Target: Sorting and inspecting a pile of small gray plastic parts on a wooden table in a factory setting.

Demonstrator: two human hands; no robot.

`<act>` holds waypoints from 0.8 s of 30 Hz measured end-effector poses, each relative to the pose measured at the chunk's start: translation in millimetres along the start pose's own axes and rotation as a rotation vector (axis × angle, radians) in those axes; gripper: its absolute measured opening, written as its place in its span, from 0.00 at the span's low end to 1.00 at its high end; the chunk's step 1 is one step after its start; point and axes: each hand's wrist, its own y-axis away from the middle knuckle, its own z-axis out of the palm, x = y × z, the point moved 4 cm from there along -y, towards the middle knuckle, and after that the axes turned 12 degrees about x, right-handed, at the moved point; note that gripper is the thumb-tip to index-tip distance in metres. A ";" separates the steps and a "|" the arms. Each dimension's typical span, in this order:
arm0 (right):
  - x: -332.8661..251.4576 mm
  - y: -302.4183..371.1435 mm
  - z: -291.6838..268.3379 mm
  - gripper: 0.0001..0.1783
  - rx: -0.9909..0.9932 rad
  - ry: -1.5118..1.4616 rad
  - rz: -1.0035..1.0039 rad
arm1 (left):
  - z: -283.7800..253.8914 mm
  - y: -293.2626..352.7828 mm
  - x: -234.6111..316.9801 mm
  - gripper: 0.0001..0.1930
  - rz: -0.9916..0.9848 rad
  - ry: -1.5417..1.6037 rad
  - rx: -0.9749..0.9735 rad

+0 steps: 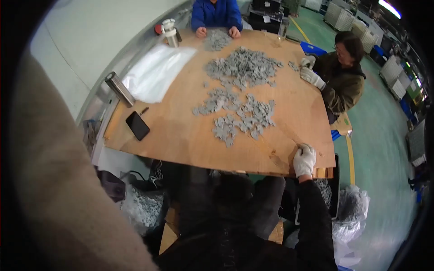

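My right hand (pixel 304 160), in a white knit glove, rests at the near right edge of the wooden table (pixel 181 131). Its fingers are curled in, and whatever they may hold is hidden. Ahead and to its left lies a loose spread of small flat grey pieces (pixel 244 116). Beyond that is a larger heap of the same grey pieces (pixel 244 65). A big blurred beige shape (pixel 68 158) fills the left side, very close to the camera; it may be my raised left hand in a glove, but no fingers can be made out.
Across the table, a person in blue (pixel 217 14) has both hands beside a small grey pile (pixel 217 39). At the right, a gloved co-worker (pixel 346 77) handles pieces. Plastic sheeting (pixel 158 72), a steel flask (pixel 120 89), a white jug (pixel 170 32) and a phone (pixel 137 125) occupy the left.
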 end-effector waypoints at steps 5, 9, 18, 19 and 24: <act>15.7 14.1 -27.1 0.09 0.036 0.042 0.045 | -4.8 -34.9 14.8 0.28 0.071 0.069 0.013; -12.6 15.6 -22.2 0.09 0.028 -0.009 0.028 | -29.5 -21.0 -44.0 0.30 -0.247 -0.512 -0.076; -5.0 5.5 -14.5 0.08 0.048 -0.039 0.065 | -29.4 16.4 -175.1 0.38 -1.293 0.632 0.544; -4.0 8.3 -14.7 0.08 0.047 -0.032 0.061 | -26.8 14.3 -178.5 0.38 -1.292 0.646 0.538; -1.4 8.4 -13.9 0.07 0.054 -0.032 0.058 | -22.6 11.8 -201.5 0.38 -1.301 0.595 0.530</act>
